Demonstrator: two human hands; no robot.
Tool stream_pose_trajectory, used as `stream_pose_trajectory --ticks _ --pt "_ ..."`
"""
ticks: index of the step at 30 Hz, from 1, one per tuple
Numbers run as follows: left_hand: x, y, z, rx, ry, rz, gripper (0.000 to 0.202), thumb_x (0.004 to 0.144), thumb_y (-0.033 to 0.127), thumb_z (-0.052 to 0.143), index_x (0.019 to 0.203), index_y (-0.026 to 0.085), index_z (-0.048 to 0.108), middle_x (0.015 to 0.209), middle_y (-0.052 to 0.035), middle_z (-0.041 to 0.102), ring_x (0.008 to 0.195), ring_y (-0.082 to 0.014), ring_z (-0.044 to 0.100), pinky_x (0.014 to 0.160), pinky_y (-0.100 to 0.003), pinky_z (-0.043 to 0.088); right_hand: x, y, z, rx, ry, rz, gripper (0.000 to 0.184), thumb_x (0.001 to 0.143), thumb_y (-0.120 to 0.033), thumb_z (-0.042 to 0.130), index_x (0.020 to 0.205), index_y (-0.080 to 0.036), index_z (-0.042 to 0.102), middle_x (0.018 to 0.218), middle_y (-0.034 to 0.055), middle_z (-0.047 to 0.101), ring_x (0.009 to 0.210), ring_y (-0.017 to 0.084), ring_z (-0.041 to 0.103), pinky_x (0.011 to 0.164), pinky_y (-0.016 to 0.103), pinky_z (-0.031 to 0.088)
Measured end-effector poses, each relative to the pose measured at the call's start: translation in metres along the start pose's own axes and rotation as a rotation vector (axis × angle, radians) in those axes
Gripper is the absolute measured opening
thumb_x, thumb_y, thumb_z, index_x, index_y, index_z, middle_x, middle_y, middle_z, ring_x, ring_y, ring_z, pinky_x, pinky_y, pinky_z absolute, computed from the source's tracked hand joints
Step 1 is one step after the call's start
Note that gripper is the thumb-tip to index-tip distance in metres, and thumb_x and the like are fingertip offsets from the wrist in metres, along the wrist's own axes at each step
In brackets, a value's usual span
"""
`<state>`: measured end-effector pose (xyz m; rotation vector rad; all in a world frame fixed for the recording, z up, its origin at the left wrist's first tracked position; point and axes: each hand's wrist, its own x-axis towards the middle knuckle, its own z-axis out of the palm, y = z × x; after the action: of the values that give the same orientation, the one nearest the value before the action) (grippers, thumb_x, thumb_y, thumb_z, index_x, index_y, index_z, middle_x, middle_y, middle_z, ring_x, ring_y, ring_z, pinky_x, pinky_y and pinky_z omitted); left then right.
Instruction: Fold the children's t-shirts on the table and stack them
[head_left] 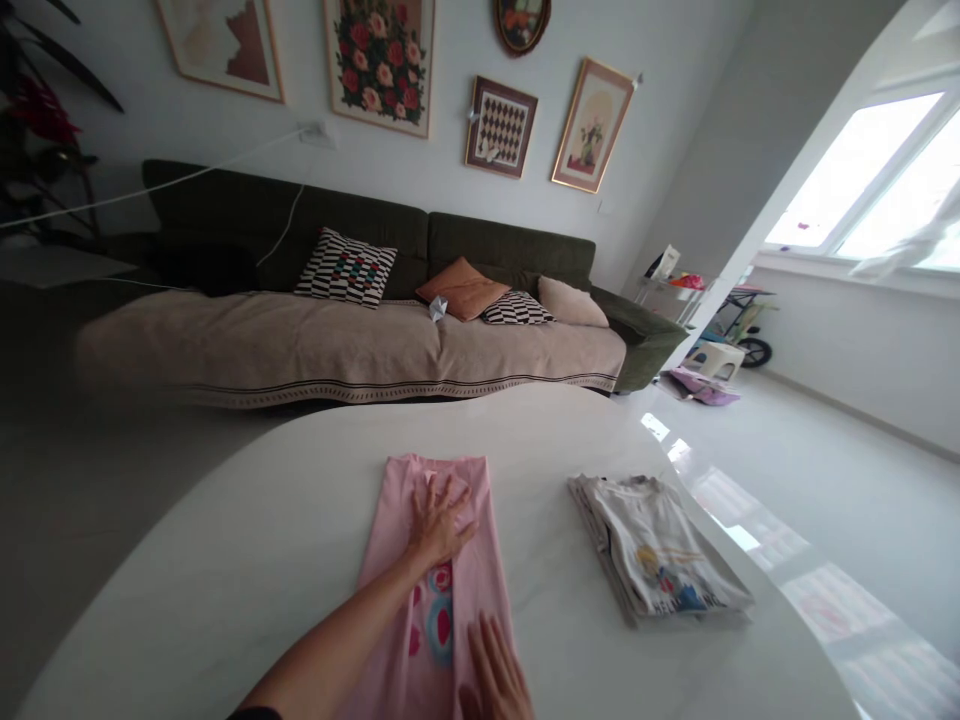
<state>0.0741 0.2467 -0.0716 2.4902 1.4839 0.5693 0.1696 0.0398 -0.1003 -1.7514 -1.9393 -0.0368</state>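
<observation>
A pink printed garment (476,560) lies on the white table, its sides folded inward into a long strip. Between the folds shows a print of blue and dark pink rings. My left hand (439,520) rests flat on its far part, fingers spread. Nearer to me, my right hand (496,672) lies along the right fold with its fingers stretched out; the picture's lower edge cuts it off. Neither hand grips the cloth. The garment's near end is partly hidden by my left forearm and runs out of view.
To the right, a stack of folded grey shirts (660,550) lies on the white table (255,560), whose edge is rounded. A long sofa (360,350) with cushions stands beyond it. On the floor at right are a white stool (716,357) and a purple item (701,385).
</observation>
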Motion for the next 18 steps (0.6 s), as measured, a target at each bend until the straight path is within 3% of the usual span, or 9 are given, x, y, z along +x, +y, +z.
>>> stream_pose_trajectory --ticks 2,5,7,9,13,18 --pt "-0.001 0.001 0.001 0.010 -0.007 0.001 0.058 0.074 0.053 0.050 0.129 0.038 0.038 0.143 -0.0004 0.028 0.132 -0.0373 0.010 0.102 -0.063 0.006 0.045 0.004 -0.002 0.027 0.006 -0.023 0.047 0.086 -0.031 0.039 0.131 -0.019 0.037 0.132 0.0076 0.044 0.123 0.022 0.038 0.096 0.036 0.043" --pt "-0.003 0.000 0.004 0.042 -0.043 -0.018 0.059 0.077 0.037 0.049 0.133 0.036 0.031 0.144 0.0005 0.024 0.132 -0.0367 0.008 0.102 -0.062 0.006 0.116 0.008 0.006 0.049 -0.079 0.031 0.052 0.088 -0.030 0.031 0.136 -0.011 0.023 0.141 0.0101 0.026 0.131 0.020 0.021 0.105 0.038 0.031" --pt "-0.004 -0.001 0.006 0.056 -0.048 -0.015 0.062 0.077 0.029 0.046 0.136 0.033 0.025 0.145 0.0016 0.020 0.133 -0.0355 0.005 0.103 -0.062 0.006 0.157 0.015 0.017 0.035 -0.189 0.093 0.053 0.089 -0.035 0.028 0.136 -0.009 0.023 0.142 0.0108 0.024 0.133 0.019 0.017 0.106 0.038 0.026" --pt "-0.004 -0.001 0.009 0.058 -0.022 -0.009 0.064 0.078 0.032 0.044 0.138 0.030 0.021 0.146 0.0006 0.018 0.133 -0.0352 0.004 0.103 -0.062 0.005 0.188 0.025 0.028 0.007 -0.261 0.177 0.055 0.089 -0.039 0.026 0.135 -0.009 0.025 0.142 0.0120 0.026 0.133 0.020 0.017 0.106 0.039 0.023" --pt "-0.004 -0.002 0.014 0.057 0.034 -0.025 0.075 0.076 0.053 0.043 0.140 0.025 0.013 0.146 -0.0046 0.018 0.133 -0.0359 0.004 0.103 -0.063 0.005 0.226 0.047 0.045 -0.035 -0.238 0.319 0.059 0.090 -0.042 0.021 0.137 -0.006 0.019 0.142 0.0161 0.023 0.134 0.023 0.014 0.105 0.046 0.018" --pt "-0.003 -0.002 0.017 0.041 0.059 -0.060 0.082 0.073 0.061 0.043 0.139 0.030 0.006 0.147 -0.0007 0.014 0.133 -0.0358 0.001 0.104 -0.061 0.002 0.240 0.055 0.051 -0.054 -0.244 0.390 0.060 0.090 -0.042 0.016 0.138 -0.007 0.013 0.145 0.0132 0.015 0.135 0.023 0.007 0.106 0.047 0.010"
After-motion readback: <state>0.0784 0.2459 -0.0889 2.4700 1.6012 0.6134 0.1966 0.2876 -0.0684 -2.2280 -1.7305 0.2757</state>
